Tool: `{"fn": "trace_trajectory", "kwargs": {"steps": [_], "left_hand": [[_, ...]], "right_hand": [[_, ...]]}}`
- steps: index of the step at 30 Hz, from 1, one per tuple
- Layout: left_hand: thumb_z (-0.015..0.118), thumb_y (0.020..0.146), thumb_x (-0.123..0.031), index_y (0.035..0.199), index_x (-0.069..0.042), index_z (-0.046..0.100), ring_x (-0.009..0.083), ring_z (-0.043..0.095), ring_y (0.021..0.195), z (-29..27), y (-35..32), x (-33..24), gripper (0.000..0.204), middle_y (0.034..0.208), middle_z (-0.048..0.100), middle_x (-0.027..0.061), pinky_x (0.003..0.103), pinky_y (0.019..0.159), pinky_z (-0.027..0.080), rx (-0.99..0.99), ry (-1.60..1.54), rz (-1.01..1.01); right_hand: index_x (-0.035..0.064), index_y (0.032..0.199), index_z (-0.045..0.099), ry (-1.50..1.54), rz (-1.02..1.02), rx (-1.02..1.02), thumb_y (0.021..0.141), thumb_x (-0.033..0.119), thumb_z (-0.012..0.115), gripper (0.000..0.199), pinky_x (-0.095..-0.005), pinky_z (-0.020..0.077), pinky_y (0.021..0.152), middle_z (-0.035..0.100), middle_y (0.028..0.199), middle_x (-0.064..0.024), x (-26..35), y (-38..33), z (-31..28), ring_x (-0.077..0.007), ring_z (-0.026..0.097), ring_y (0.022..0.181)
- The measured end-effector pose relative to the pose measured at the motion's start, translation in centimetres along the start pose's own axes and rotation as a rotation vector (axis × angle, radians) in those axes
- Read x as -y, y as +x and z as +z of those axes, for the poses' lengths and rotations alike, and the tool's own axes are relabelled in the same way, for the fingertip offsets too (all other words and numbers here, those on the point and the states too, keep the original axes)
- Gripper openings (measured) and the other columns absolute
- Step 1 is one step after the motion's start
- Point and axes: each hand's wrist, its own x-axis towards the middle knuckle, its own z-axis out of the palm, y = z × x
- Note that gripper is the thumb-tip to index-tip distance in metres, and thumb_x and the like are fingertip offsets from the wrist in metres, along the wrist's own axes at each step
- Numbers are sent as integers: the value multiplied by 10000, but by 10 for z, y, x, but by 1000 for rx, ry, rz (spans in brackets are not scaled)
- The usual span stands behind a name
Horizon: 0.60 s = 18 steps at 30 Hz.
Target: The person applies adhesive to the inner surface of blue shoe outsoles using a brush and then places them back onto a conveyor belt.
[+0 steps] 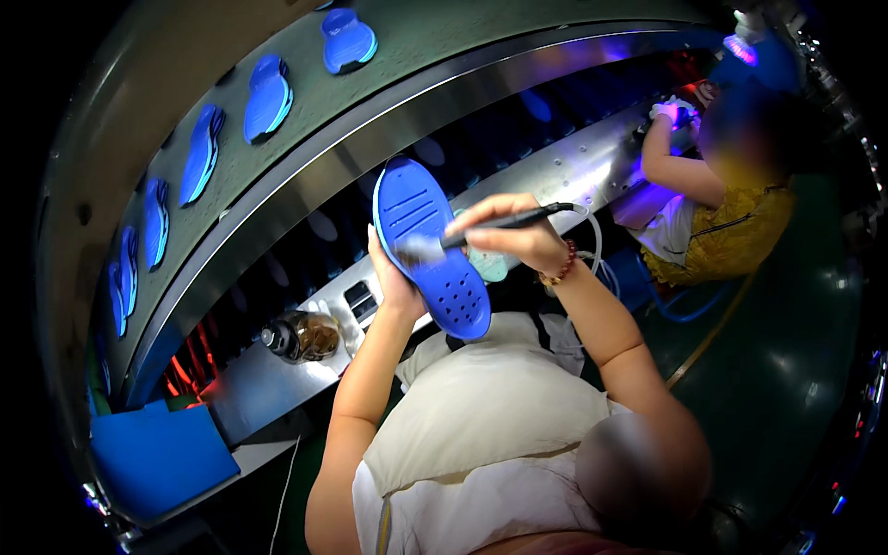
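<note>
My left hand [393,277] holds a blue shoe sole [430,245] from behind, its ridged and dotted face turned up toward me. In my right hand [513,231] is a thin black brush [499,222], whose pale bristle tip rests on the middle of the sole. Both hands are raised above the steel ledge [268,379] of the line in front of me.
Several blue soles [268,97] ride on the grey conveyor belt [416,37] curving at the upper left. A small jar [301,338] with a dark lid stands on the ledge. A blue box [157,453] sits at lower left. Another person [731,213] in yellow works at the right.
</note>
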Motion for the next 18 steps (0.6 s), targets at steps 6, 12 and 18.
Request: {"fn": "trace_trajectory", "kwargs": {"steps": [6,12,18], "left_hand": [[232,751,-704,1161,-83,459,261,530,947,8,7,4,779,1075,539,108,404,849,421,-163,-71,40],[203,755,-700,1171,-68,446,265,547,918,-13,16,4,795,1058,547,124,406,820,438,207,21,-32],[212,769,-682,1172,-72,444,279,533,943,12,17,-1,767,1063,538,136,412,837,431,-53,-18,59]], "right_hand": [[5,858,643,-178,-47,151,702,79,662,173,-199,450,630,623,789,-66,-17,2,-4,-84,565,690],[-19,859,623,-140,-18,-168,738,31,611,131,-198,459,627,626,783,-77,-16,9,-7,-87,572,689],[1,863,636,39,-19,73,710,73,656,171,-201,456,625,629,774,-72,-9,-2,-13,-89,571,685]]}}
